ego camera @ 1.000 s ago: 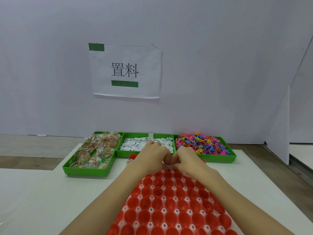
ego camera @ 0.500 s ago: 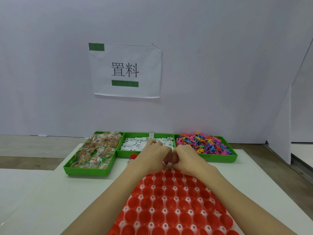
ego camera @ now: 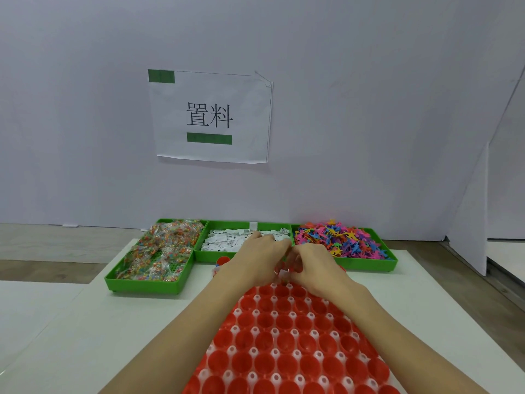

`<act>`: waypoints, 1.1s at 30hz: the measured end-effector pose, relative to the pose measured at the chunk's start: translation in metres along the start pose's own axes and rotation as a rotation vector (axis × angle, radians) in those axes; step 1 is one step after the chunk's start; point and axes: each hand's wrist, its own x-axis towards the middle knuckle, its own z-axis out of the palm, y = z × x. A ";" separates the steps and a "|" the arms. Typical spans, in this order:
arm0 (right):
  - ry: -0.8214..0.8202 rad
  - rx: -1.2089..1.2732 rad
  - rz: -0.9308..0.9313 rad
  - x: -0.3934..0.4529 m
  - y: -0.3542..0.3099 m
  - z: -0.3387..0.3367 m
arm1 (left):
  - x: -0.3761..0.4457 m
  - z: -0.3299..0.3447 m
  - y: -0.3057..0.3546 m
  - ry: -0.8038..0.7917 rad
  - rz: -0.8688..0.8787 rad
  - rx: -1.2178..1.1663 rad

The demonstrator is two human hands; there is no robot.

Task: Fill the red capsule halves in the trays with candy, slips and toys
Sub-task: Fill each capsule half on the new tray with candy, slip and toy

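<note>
Both of my hands have edged slightly away from me, left hand (ego camera: 257, 258) and right hand (ego camera: 311, 264) curled, pinching small white slips (ego camera: 281, 273) together over the far row of red capsule halves (ego camera: 281, 291), where one could flutter off and miss

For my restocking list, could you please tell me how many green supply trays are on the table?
3, in a row at the table's far edge: candy tray left, slip tray centre, partly behind the hands, toy tray right.

Three green bins (ego camera: 147, 284), two hands (ego camera: 257, 260), one wall sign (ego camera: 210, 116), one capsule tray (ego camera: 287, 345).
</note>
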 end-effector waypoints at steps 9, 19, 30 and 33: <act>-0.037 0.036 0.014 -0.001 0.005 -0.004 | 0.002 -0.004 -0.002 -0.003 -0.001 -0.073; -0.008 0.041 0.013 -0.005 0.009 0.002 | -0.005 -0.002 -0.004 0.031 0.053 -0.023; -0.023 0.192 0.024 -0.004 0.012 -0.006 | 0.001 0.000 -0.004 0.034 -0.008 -0.073; -0.027 0.213 0.014 -0.004 0.012 -0.006 | 0.003 0.001 -0.002 0.042 -0.001 0.007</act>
